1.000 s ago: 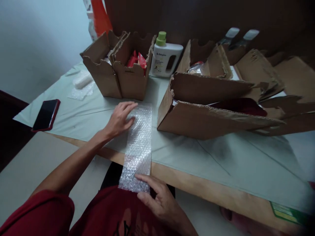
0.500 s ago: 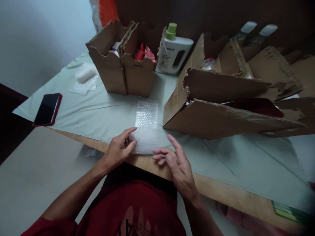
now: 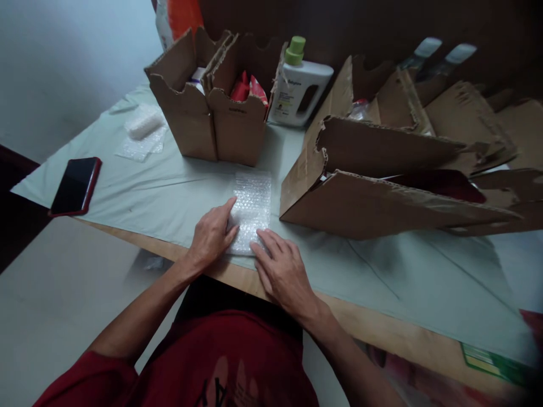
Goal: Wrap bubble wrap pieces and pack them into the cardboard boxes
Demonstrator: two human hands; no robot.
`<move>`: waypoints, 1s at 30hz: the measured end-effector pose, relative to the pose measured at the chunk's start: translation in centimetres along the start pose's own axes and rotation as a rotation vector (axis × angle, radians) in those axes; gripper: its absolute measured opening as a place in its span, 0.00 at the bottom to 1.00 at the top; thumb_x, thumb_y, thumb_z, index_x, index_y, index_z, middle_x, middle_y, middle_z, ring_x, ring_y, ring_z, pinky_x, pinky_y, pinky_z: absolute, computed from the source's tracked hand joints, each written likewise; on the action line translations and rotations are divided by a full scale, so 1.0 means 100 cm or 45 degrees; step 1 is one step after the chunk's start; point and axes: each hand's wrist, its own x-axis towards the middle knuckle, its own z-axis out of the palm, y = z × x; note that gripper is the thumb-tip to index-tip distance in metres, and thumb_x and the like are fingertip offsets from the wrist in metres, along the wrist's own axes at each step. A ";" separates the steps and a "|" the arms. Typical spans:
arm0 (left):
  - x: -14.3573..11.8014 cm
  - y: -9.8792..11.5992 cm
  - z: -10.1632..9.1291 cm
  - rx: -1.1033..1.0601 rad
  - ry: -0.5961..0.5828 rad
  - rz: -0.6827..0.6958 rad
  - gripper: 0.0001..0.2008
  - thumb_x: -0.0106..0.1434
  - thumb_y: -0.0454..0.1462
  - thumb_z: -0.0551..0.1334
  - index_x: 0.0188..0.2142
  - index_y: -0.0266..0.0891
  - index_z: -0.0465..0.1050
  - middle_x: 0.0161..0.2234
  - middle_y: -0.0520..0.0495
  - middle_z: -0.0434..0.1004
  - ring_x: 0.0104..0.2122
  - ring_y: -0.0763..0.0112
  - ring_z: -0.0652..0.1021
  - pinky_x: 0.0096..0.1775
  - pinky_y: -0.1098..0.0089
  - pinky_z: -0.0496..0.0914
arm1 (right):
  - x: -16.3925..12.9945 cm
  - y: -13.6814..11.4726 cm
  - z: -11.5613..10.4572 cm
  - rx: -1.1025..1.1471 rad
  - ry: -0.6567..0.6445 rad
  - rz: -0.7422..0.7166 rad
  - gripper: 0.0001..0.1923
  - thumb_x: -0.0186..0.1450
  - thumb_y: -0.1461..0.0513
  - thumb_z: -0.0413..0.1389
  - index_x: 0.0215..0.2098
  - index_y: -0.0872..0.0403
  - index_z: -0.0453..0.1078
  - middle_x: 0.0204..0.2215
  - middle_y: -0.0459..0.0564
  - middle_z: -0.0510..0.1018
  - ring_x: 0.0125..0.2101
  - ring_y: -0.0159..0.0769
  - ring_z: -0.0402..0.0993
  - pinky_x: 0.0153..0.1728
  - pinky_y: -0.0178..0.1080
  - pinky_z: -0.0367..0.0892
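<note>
The folded bubble wrap (image 3: 251, 209) lies at the frame's centre near the bench (image 3: 169, 192) edge, pressed flat under the open left hand (image 3: 212, 237) and right hand (image 3: 282, 271), seemingly creasing a fold; next likely needs firm, even pressure.

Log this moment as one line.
left hand: flat on bubble wrap | right hand: pressing its near edge | bubble wrap: folded, on table | phone: far left
</note>
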 end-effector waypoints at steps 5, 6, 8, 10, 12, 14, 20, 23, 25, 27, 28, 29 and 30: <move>-0.028 0.007 -0.022 -0.105 0.067 0.296 0.27 0.68 0.38 0.63 0.65 0.43 0.63 0.56 0.38 0.74 0.56 0.54 0.74 0.57 0.52 0.71 | 0.008 0.012 0.003 0.055 -0.013 -0.038 0.17 0.68 0.72 0.52 0.52 0.56 0.73 0.55 0.60 0.79 0.56 0.50 0.73 0.53 0.53 0.67; -0.036 0.008 -0.026 -0.125 0.022 0.355 0.27 0.68 0.38 0.64 0.65 0.43 0.63 0.57 0.38 0.74 0.58 0.53 0.73 0.58 0.50 0.70 | 0.009 0.013 0.001 0.083 0.002 -0.041 0.17 0.68 0.73 0.52 0.51 0.56 0.74 0.53 0.60 0.80 0.54 0.49 0.74 0.52 0.52 0.67; -0.049 0.011 -0.029 -0.137 -0.054 0.416 0.25 0.68 0.35 0.63 0.63 0.43 0.65 0.54 0.39 0.76 0.56 0.53 0.74 0.56 0.50 0.71 | 0.009 0.013 -0.004 0.175 0.013 -0.022 0.14 0.69 0.72 0.52 0.48 0.56 0.75 0.47 0.57 0.83 0.47 0.46 0.78 0.48 0.48 0.68; -0.059 0.012 -0.028 -0.163 -0.082 0.403 0.21 0.69 0.32 0.60 0.61 0.43 0.67 0.46 0.42 0.81 0.47 0.58 0.78 0.50 0.53 0.74 | 0.008 0.011 -0.009 0.304 -0.019 0.036 0.12 0.72 0.69 0.51 0.48 0.54 0.75 0.42 0.53 0.85 0.40 0.42 0.79 0.44 0.45 0.69; -0.064 0.014 -0.027 -0.228 -0.101 0.323 0.18 0.70 0.31 0.57 0.58 0.42 0.70 0.39 0.45 0.81 0.39 0.63 0.79 0.43 0.59 0.75 | 0.005 0.010 -0.012 0.436 -0.065 0.096 0.13 0.74 0.66 0.50 0.49 0.53 0.75 0.41 0.50 0.85 0.39 0.39 0.80 0.43 0.43 0.69; -0.065 0.015 -0.027 -0.286 -0.125 0.220 0.17 0.70 0.32 0.58 0.57 0.40 0.72 0.37 0.46 0.81 0.36 0.66 0.78 0.41 0.62 0.76 | 0.002 0.009 -0.013 0.521 -0.060 0.154 0.13 0.74 0.65 0.50 0.52 0.52 0.75 0.45 0.50 0.85 0.41 0.39 0.81 0.45 0.43 0.71; -0.056 0.015 -0.020 -0.248 -0.114 0.064 0.16 0.70 0.35 0.58 0.56 0.40 0.73 0.40 0.44 0.83 0.37 0.65 0.80 0.39 0.63 0.77 | -0.017 0.007 -0.017 0.311 0.350 0.191 0.13 0.72 0.62 0.55 0.54 0.52 0.73 0.48 0.56 0.82 0.47 0.45 0.79 0.46 0.48 0.72; -0.050 0.013 -0.014 -0.134 -0.069 0.129 0.15 0.70 0.35 0.58 0.55 0.39 0.73 0.36 0.45 0.81 0.35 0.64 0.79 0.40 0.61 0.76 | -0.021 0.003 -0.017 0.192 0.284 0.089 0.13 0.70 0.64 0.56 0.52 0.52 0.74 0.49 0.57 0.81 0.49 0.47 0.77 0.47 0.49 0.71; -0.048 0.014 -0.011 -0.055 -0.038 0.152 0.15 0.70 0.35 0.58 0.55 0.39 0.72 0.37 0.44 0.80 0.36 0.62 0.79 0.41 0.60 0.76 | -0.018 0.003 -0.013 0.155 0.175 0.005 0.13 0.70 0.65 0.56 0.53 0.54 0.74 0.52 0.58 0.80 0.52 0.49 0.74 0.50 0.51 0.70; -0.049 0.016 -0.012 -0.017 0.012 0.160 0.15 0.71 0.35 0.58 0.56 0.39 0.72 0.41 0.42 0.79 0.40 0.60 0.79 0.43 0.58 0.76 | -0.013 0.005 -0.007 0.142 0.127 -0.031 0.13 0.71 0.65 0.56 0.52 0.55 0.75 0.52 0.58 0.81 0.53 0.49 0.74 0.51 0.51 0.69; -0.050 0.017 -0.014 -0.021 0.032 0.174 0.16 0.71 0.36 0.59 0.57 0.40 0.71 0.44 0.40 0.78 0.43 0.58 0.79 0.46 0.56 0.76 | -0.010 0.007 -0.005 0.156 0.125 -0.026 0.12 0.71 0.66 0.55 0.52 0.55 0.75 0.51 0.57 0.81 0.52 0.48 0.74 0.51 0.50 0.68; -0.052 0.018 -0.016 -0.040 0.042 0.205 0.17 0.70 0.37 0.60 0.58 0.41 0.70 0.48 0.38 0.77 0.48 0.56 0.78 0.49 0.54 0.76 | -0.008 0.008 -0.003 0.189 0.130 -0.010 0.12 0.72 0.66 0.54 0.51 0.55 0.76 0.49 0.57 0.82 0.50 0.47 0.75 0.50 0.49 0.69; -0.054 0.019 -0.018 -0.069 0.035 0.251 0.18 0.70 0.37 0.61 0.59 0.42 0.70 0.52 0.38 0.76 0.52 0.54 0.76 0.53 0.51 0.74 | -0.007 0.009 -0.002 0.239 0.135 0.015 0.12 0.72 0.66 0.53 0.51 0.54 0.76 0.48 0.56 0.83 0.49 0.45 0.76 0.49 0.49 0.69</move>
